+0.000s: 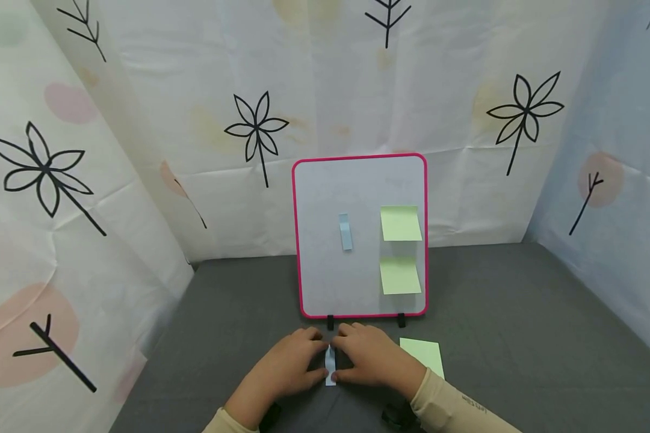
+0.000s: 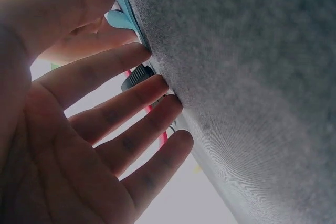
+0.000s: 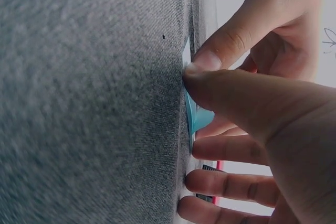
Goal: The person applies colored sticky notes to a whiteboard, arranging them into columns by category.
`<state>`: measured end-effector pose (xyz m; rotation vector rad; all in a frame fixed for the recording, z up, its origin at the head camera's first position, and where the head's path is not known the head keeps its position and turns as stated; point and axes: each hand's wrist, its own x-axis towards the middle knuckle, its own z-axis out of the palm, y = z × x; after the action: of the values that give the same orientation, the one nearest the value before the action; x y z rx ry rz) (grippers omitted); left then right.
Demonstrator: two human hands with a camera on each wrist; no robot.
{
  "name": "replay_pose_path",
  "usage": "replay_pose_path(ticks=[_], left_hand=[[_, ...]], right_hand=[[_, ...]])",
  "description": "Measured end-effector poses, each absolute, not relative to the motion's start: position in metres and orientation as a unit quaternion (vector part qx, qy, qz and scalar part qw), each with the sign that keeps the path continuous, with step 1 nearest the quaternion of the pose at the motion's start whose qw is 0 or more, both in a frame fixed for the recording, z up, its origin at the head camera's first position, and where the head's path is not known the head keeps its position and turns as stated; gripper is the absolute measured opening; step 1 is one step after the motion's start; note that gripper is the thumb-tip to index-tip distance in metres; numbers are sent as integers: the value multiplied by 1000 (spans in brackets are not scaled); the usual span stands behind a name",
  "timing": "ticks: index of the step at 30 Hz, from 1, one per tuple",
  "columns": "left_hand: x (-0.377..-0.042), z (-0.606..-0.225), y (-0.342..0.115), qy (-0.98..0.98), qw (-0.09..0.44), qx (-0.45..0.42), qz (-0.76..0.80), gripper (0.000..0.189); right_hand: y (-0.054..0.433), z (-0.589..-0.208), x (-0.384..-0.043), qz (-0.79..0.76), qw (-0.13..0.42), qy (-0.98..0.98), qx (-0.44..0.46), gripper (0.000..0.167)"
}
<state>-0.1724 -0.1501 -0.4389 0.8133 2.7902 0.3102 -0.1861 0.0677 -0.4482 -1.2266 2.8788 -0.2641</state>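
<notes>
A narrow light blue paper strip (image 1: 330,365) lies on the dark grey table between both hands. Its middle bulges up as a small flap (image 3: 202,119) in the right wrist view. The left hand (image 1: 291,362) rests at its left side, thumb at the near end and forefinger by the far end. Mirroring it, the right hand (image 1: 376,356) has its thumb pressed on the near end. In the left wrist view, the left hand's fingers (image 2: 142,161) are straight and spread, tips against the cloth. The right hand's other fingers (image 3: 226,182) also reach straight to the table.
Behind the hands stands a pink-rimmed whiteboard (image 1: 325,276) on black feet (image 1: 401,320). It bears another blue strip (image 1: 345,232) and two pale green sticky notes, an upper note (image 1: 401,224) and a lower note (image 1: 400,276). A green note (image 1: 425,355) lies beside the right wrist.
</notes>
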Motion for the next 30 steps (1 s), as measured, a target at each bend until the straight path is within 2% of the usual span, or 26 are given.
replay_pose_path(ticks=[18,30], left_hand=[[-168,-438,-149,946,79,289,127,30],[-166,-442,-149,934,44,326,140,7]], right_hand=[[65,-448,-185,-98,-24,910,-402,22],[66,-446,-183,-98,-30,908,-407,13]])
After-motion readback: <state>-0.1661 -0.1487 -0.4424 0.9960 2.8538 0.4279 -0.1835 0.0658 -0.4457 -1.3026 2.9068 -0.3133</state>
